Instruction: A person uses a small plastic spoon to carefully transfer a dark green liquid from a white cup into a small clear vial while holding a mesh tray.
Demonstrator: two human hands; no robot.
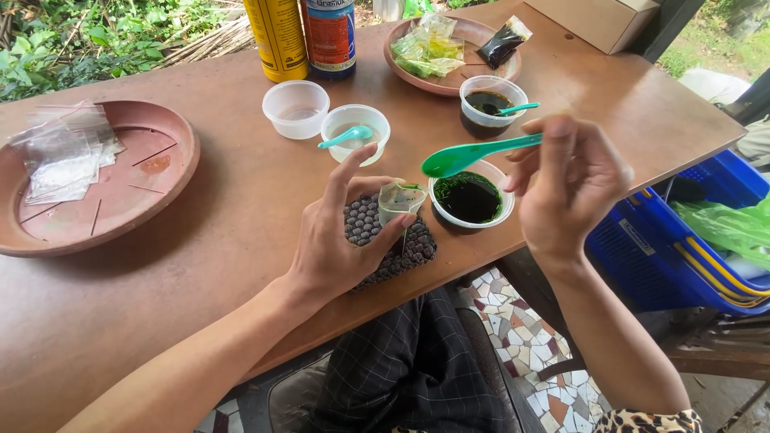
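Spoon (469,154) in right hand (571,184) hovers beside bag (399,200) pinched by left hand (337,232).

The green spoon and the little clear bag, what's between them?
Head view: nothing. The green spoon in the right hand hovers just above the small clear bag pinched in the left hand.

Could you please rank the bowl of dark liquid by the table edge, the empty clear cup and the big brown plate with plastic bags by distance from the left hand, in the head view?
From the left hand:
1. Bowl of dark liquid, just right of it.
2. Empty clear cup, beyond it, by the bottles.
3. Big brown plate, far left.
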